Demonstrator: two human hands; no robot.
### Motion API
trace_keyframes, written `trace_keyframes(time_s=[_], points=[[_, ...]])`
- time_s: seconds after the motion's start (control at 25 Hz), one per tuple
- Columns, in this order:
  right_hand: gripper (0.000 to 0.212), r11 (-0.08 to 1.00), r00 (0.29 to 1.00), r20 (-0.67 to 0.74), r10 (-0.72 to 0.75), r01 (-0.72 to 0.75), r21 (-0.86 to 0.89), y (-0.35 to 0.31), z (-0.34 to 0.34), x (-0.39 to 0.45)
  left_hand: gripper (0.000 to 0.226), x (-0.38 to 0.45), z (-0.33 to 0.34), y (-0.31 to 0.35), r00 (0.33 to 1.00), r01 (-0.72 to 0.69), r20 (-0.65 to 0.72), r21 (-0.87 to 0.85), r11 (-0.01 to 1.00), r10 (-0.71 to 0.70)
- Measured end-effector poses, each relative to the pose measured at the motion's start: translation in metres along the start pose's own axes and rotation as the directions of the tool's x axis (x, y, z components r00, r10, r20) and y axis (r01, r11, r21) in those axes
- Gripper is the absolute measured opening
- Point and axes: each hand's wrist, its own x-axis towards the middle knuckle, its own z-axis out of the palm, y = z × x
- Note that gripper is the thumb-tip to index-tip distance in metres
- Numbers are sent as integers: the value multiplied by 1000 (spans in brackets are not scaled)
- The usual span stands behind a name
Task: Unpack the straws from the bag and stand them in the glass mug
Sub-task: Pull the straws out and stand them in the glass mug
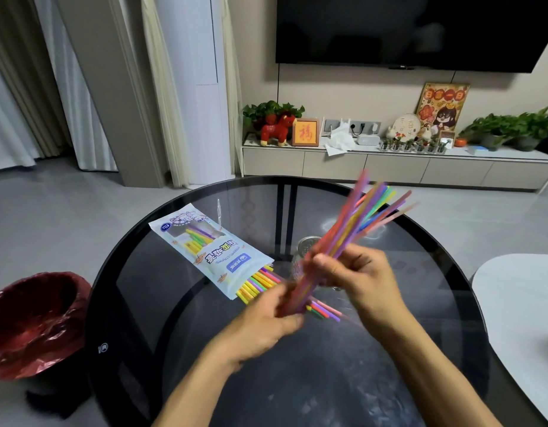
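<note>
Both hands hold a bundle of colourful straws above the round glass table, tilted up to the right and blurred by motion. My right hand grips the bundle near its middle. My left hand holds its lower end. The glass mug stands on the table just behind the hands, mostly hidden by them and the bundle. The white straw bag lies flat to the left, with several straws sticking out of its open end. A few loose straws lie on the table under the hands.
The black-rimmed glass table fills the middle. A bin with a red liner stands on the floor at the left. A white table edges in at the right. A TV cabinet with plants and ornaments runs along the far wall.
</note>
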Motion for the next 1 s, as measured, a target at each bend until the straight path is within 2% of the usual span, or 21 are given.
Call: trace_keyframes(time_s=[0.08, 0.16, 0.24, 0.28, 0.48, 0.56, 0.6, 0.64, 0.72, 0.8, 0.84, 0.92, 1.0], points=[[11, 978, 953, -301, 26, 38, 204, -7, -16, 20, 39, -2, -11, 7, 961, -68, -274, -110, 992, 35], [9, 944, 854, -520, 39, 139, 299, -11, -33, 38, 27, -3, -24, 9, 868, -54, -497, -79, 995, 8], [10, 953, 779, -624, 56, 145, 266, -2, -37, 47, 26, -3, -30, 3, 823, 17, -567, 9, 1000, -9], [10, 965, 769, -635, 69, 111, 239, 6, -34, 48, 25, -3, -30, 1, 820, 34, -573, 33, 999, -9], [9, 997, 811, -581, 72, -72, 22, 34, -18, 46, 23, 3, -26, 0, 825, 20, -565, 70, 997, 23], [8, 992, 838, -540, 77, -118, -42, 39, -16, 45, 20, 4, -24, -2, 827, 44, -560, 157, 987, 52], [10, 980, 845, -531, 62, -153, -130, 41, -17, 44, 18, 4, -23, -3, 830, 56, -551, 240, 969, 89], [21, 943, 847, -529, 40, -208, -261, 43, -20, 44, 19, 3, -22, -7, 836, 69, -529, 359, 931, 143], [55, 776, 842, -540, 12, -348, -526, 42, -30, 42, 30, 5, -20, -18, 884, 119, -419, 629, 768, 207], [72, 571, 867, -497, 30, -423, -703, 37, -43, 32, 51, 6, -18, -29, 943, 220, -326, 763, 608, 69], [68, 494, 899, -431, 72, -408, -768, 35, -46, 24, 57, 6, -18, -34, 953, 258, -302, 791, 555, -13], [52, 390, 954, -267, 138, -300, -871, 32, -40, 7, 61, 5, -19, -35, 961, 269, -264, 822, 502, -82], [40, 322, 977, -198, 80, -213, -922, 32, -26, -3, 59, 0, -21, -29, 967, 251, -234, 837, 486, -96]])
